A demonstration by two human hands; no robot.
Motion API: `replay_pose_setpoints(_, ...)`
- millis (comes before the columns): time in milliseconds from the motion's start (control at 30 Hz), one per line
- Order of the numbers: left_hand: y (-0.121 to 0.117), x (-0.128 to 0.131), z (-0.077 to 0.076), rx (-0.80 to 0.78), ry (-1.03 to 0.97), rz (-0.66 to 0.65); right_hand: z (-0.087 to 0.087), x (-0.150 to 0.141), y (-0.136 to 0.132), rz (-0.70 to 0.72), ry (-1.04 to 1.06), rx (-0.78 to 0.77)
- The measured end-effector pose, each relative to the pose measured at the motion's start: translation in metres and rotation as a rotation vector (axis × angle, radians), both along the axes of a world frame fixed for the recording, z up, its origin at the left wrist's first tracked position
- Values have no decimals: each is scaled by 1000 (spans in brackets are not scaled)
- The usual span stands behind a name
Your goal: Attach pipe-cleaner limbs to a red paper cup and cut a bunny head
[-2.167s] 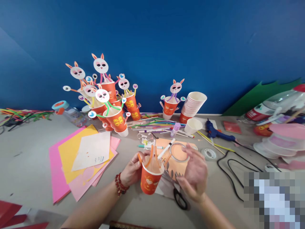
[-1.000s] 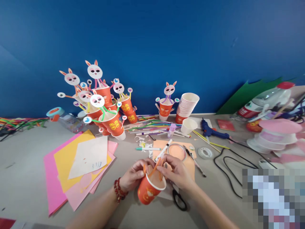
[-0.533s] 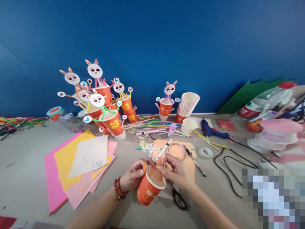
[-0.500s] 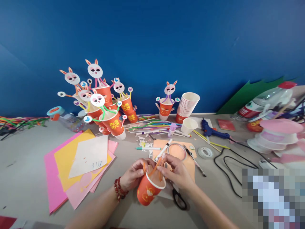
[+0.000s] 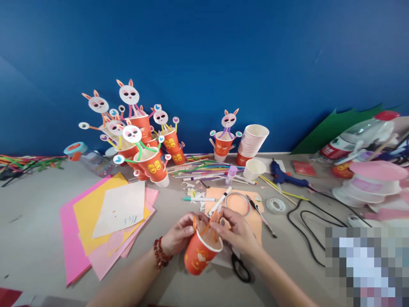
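Observation:
A red paper cup with gold print tilts in front of me, its white rim facing up and toward my right. My left hand, a beaded bracelet at its wrist, grips the cup's far left rim with closed fingers; some fingertips are hidden behind it. An orange pipe cleaner curves over the rim and down into the cup. My right hand pinches the pipe cleaner's upright part above the opening. Partly under my right wrist lie black-handled scissors.
Rabbit-topped cups stand at the left back, another rabbit cup at centre. Stacked cups, a blue glue gun and tape are to the right. Coloured paper lies left; orange paper lies beyond my hands.
The whole view has shifted very slightly. Both hands keep the same hold on the cup and the pipe cleaner.

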State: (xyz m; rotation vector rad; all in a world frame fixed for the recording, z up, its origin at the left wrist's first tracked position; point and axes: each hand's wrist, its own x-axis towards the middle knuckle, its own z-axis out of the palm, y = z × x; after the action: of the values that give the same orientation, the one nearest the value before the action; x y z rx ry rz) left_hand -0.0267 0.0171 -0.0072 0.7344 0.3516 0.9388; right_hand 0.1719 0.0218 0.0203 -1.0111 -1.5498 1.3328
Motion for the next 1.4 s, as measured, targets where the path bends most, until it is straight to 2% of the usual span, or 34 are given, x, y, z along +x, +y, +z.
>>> replay_pose_setpoints(167,2,-2,0,-8,-52,69,5,0,-1,-56,73,-6)
replay_pose_setpoints(300,4,-5,0,-34,-49,149,0,1,0,-91,176,-13)
replay_pose_setpoints(467,4,-5,1,-39,-34,174,-10,-5,-1,31,236,-124)
replay_pose_setpoints(667,3,-5,2,-61,-6,204,-5,-14,-4,207,292,-175)
replay_pose_setpoints(933,4,-6,0,-72,-15,211,-15,-13,-7,191,250,-235)
replay_pose_setpoints(1400,4,-1,0,-26,-13,271,-21,-16,-4,28,195,-140)
